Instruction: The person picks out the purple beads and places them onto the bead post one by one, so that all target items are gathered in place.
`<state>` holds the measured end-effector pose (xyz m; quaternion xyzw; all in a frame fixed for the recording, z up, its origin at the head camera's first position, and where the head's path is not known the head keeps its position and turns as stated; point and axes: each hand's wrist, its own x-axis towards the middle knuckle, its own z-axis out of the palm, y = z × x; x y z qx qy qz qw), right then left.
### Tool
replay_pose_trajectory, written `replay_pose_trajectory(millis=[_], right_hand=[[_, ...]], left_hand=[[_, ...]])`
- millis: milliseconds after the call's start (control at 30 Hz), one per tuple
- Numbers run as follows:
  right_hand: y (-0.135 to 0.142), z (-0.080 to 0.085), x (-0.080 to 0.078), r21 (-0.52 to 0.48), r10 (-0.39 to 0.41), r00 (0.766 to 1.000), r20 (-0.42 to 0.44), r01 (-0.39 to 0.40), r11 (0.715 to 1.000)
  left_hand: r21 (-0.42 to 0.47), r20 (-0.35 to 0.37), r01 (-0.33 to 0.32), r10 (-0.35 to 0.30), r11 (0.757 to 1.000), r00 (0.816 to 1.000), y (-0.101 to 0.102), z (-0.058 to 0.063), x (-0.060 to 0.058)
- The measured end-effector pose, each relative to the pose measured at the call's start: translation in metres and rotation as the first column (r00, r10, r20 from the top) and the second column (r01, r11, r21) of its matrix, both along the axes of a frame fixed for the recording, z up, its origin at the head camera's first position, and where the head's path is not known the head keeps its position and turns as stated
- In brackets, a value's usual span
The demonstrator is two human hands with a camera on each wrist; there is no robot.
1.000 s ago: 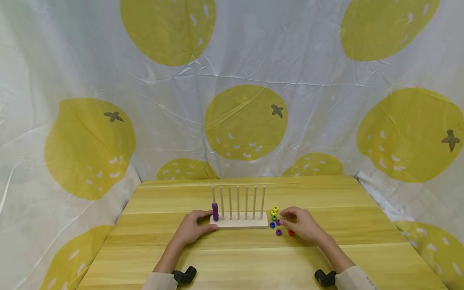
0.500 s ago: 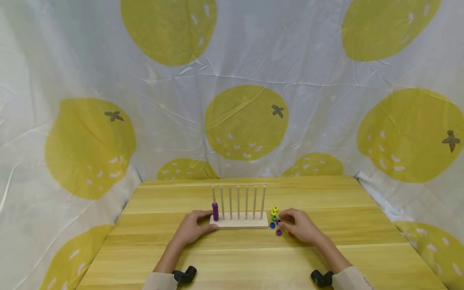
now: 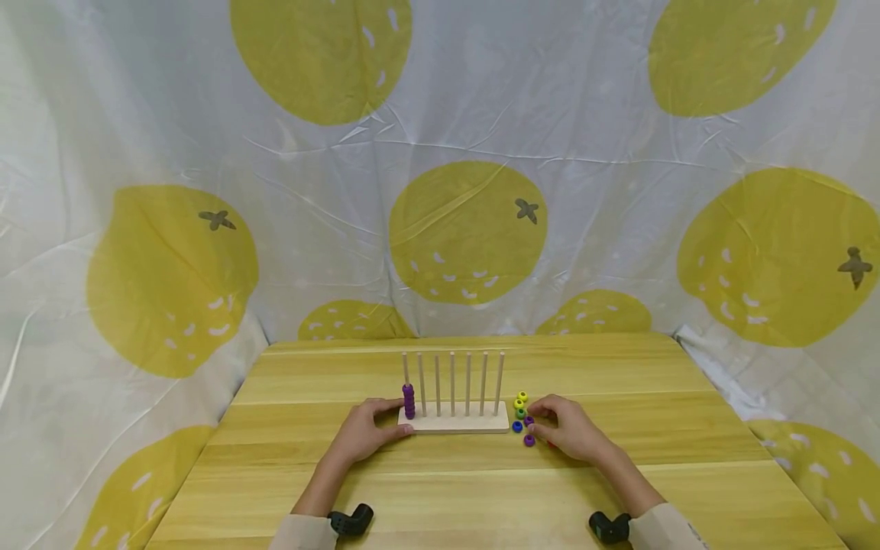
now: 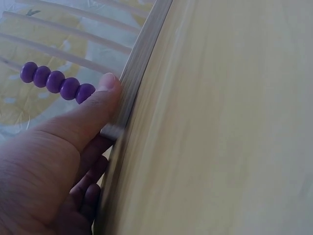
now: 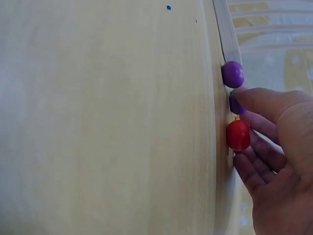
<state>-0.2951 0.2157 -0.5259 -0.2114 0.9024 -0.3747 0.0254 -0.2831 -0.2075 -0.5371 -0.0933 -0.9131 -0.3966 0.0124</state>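
A wooden peg stand with several upright pegs stands on the table. Purple beads are stacked on its leftmost peg. My left hand grips the stand's left end, thumb along the front; in the left wrist view the thumb lies on the base beside the stack. At the right, my right hand has thumb and forefinger around a loose purple bead, pinching it at table level. In the right wrist view that purple bead is partly hidden by the thumb. A red bead sits under the hand.
Between stand and right hand lie yellow beads, a green bead and a blue bead. Another purple bead lies nearer the front. A lemon-print cloth hangs behind the wooden table.
My right hand has shifted slightly left and closed its thumb and forefinger in on the purple bead, covering most of the red bead. The left hand has stayed on the stand.
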Motion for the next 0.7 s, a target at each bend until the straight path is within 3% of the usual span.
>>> replay_pose_trajectory(millis=[700], right_hand=[[-0.0011,0.0020,-0.0005,0.005,0.022,0.999,-0.023,-0.022,1.000]], left_hand=[[-0.005,0.021,0.020,-0.020,1.000,1.000,-0.0022,0.0021,0.0006]])
